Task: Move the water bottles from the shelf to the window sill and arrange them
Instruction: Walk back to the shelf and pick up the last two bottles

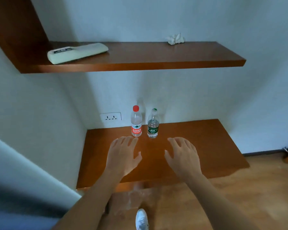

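Two clear water bottles stand upright side by side near the wall on the lower wooden shelf [198, 146]. The red-capped bottle [136, 122] with a red label is on the left; the green-capped bottle [153, 124] with a dark green label is on the right, partly filled. My left hand [123, 155] hovers palm down just in front of the red-capped bottle, fingers spread, holding nothing. My right hand [181, 155] hovers to the right of and in front of the green-capped bottle, also spread and not touching it. No window sill is in view.
An upper wooden shelf [156, 60] carries a white remote control [76, 53] at the left and a crumpled white paper [175, 39] at the right. A wall socket [111, 117] sits left of the bottles. Wooden floor and a white shoe [141, 219] lie below.
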Available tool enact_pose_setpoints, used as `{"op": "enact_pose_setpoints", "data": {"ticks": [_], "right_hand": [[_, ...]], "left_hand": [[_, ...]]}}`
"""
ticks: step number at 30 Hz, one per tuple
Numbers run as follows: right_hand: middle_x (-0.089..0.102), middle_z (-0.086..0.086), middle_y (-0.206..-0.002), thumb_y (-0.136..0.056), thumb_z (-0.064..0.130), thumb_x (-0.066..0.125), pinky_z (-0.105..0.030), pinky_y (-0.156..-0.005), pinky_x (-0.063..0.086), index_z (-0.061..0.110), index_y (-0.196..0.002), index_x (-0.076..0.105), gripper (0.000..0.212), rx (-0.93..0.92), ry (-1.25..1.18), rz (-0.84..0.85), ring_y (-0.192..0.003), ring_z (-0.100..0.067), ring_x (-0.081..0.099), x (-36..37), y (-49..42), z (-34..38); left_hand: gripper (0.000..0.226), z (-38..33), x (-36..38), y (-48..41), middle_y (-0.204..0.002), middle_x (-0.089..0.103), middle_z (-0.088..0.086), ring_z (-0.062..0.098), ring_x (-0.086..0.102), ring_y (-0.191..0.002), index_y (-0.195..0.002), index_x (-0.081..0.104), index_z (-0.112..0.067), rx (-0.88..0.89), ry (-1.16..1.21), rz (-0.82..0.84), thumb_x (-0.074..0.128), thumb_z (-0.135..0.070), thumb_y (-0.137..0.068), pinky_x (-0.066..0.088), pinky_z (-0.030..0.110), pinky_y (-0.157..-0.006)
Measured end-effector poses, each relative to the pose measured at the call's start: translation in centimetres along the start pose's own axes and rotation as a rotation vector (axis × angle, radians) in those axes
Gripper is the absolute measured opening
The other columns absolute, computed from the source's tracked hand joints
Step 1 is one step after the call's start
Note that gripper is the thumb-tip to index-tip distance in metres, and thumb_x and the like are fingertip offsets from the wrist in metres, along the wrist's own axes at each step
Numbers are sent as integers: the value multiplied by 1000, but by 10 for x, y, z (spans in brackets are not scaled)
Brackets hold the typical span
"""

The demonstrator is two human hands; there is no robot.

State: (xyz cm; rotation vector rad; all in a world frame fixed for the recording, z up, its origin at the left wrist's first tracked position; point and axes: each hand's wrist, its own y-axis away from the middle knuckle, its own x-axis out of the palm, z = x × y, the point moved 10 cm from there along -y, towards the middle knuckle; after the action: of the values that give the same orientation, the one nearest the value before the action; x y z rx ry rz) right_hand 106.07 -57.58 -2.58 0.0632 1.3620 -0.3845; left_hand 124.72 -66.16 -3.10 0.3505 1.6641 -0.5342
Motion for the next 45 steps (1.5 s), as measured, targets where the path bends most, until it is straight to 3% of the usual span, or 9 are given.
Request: {"op": "enact_pose_setpoints", "data": {"ticks": [11,15,21,26,32,36,39,42,45], "right_hand": [[59,1,-137,-91,55,55,-41,-109,45,27,-138,52,55,48,-56,100,-130,-21,54,67,-109,-17],[57,-2,-138,-88,62,55,-40,-104,48,23,-144,44,69,89,-127,144,-128,-22,54,90,-137,-29],[49,-1,-144,-74,63,76,-38,-104,43,26,-150,30,96,197,-387,233,-133,-22,47,124,-170,-34],[49,0,-140,-65,55,86,-29,-96,41,25,-148,32,104,261,-557,266,-127,-19,50,163,-184,-31],[54,1,-133,-63,42,92,-8,-80,37,21,-143,41,98,339,-701,204,-118,-11,49,195,-196,-31],[56,3,-127,-63,40,93,-24,-91,50,22,-139,45,91,350,-742,164,-116,-14,53,205,-203,-35],[59,2,-124,-64,39,92,-10,-81,42,17,-136,49,87,348,-730,181,-110,-11,56,211,-208,-36],[64,3,-117,-66,37,92,-6,-77,41,15,-131,52,79,335,-719,176,-104,-12,63,210,-209,-36],[63,12,-103,-68,31,92,-3,-64,45,16,-126,53,72,361,-758,149,-87,-4,64,196,-205,-38]], "left_hand": [[60,74,68,-87,-147,46,-11,14,41,-137,-142,40,-35,-198,89,123,41,-65,-90,34,38,-114],[66,83,87,-109,-147,45,-9,14,42,-135,-145,36,-34,-278,136,141,42,-67,-89,39,37,-109],[86,94,115,-136,-149,42,-5,17,46,-132,-148,25,-30,-389,279,155,61,-68,-79,44,42,-105],[108,100,143,-160,-154,38,0,23,38,-140,-151,22,-28,-438,444,159,76,-65,-66,39,51,-110],[110,96,167,-186,-143,51,-6,16,50,-129,-147,28,-29,-396,569,96,83,-63,-58,48,42,-104],[101,89,173,-195,-122,59,-12,10,57,-111,-141,39,-26,-407,736,26,91,-45,-56,54,31,-93],[90,87,177,-197,-116,60,-9,12,57,-107,-137,46,-21,-465,790,3,90,-39,-61,52,29,-90],[78,86,177,-197,-115,64,-3,18,58,-108,-131,51,-20,-489,790,14,89,-38,-65,53,35,-91],[75,83,166,-193,-112,61,-4,18,56,-105,-129,52,-18,-487,813,-8,89,-30,-65,50,31,-86]]}}
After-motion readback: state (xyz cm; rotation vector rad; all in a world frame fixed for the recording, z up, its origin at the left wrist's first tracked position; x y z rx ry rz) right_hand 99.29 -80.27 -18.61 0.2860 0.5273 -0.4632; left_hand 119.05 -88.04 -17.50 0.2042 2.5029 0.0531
